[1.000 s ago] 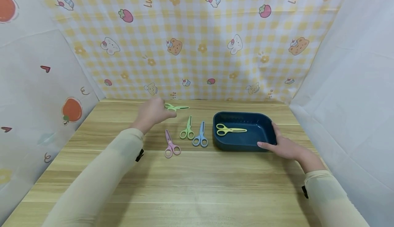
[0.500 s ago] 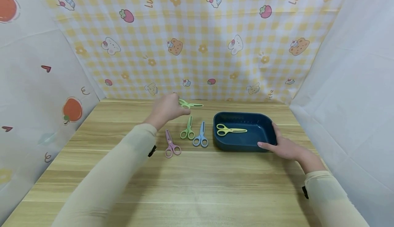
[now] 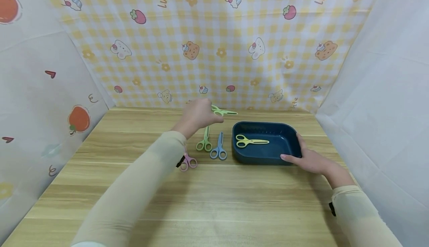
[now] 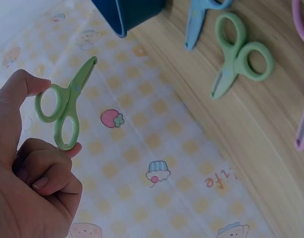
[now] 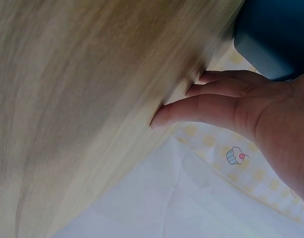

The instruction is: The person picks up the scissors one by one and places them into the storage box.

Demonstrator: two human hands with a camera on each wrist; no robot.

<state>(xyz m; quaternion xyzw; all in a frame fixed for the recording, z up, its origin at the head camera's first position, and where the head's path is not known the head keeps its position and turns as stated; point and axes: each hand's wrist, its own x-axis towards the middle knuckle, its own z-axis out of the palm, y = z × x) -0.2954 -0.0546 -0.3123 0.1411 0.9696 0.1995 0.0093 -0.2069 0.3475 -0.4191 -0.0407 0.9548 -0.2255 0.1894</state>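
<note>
My left hand [image 3: 200, 114] pinches light green scissors [image 3: 228, 112] by the handles, thumb at one loop and a finger at the other. In the left wrist view the blades of these scissors [image 4: 82, 79] are closed and point away from the palm. They hang above the table's back edge, left of a dark blue bin [image 3: 264, 161]. Yellow scissors [image 3: 248, 142] lie inside the bin. Around the bin's right end rests my right hand [image 3: 311, 160], thumb over the front rim. Its straight fingers [image 5: 211, 108] touch the tabletop outside the bin in the right wrist view.
On the wooden table [image 3: 221, 206], left of the bin, lie green scissors [image 3: 205, 139], blue scissors [image 3: 219, 146] and pink scissors [image 3: 188, 157], the last partly hidden by the left sleeve. A checked cloth [image 3: 218, 68] hangs behind the table; white cloth hangs at both sides.
The left hand has carried the light green scissors rightward along the back of the table, closer to the bin. Its sleeve now covers part of the pink scissors. The right hand has stayed put.
</note>
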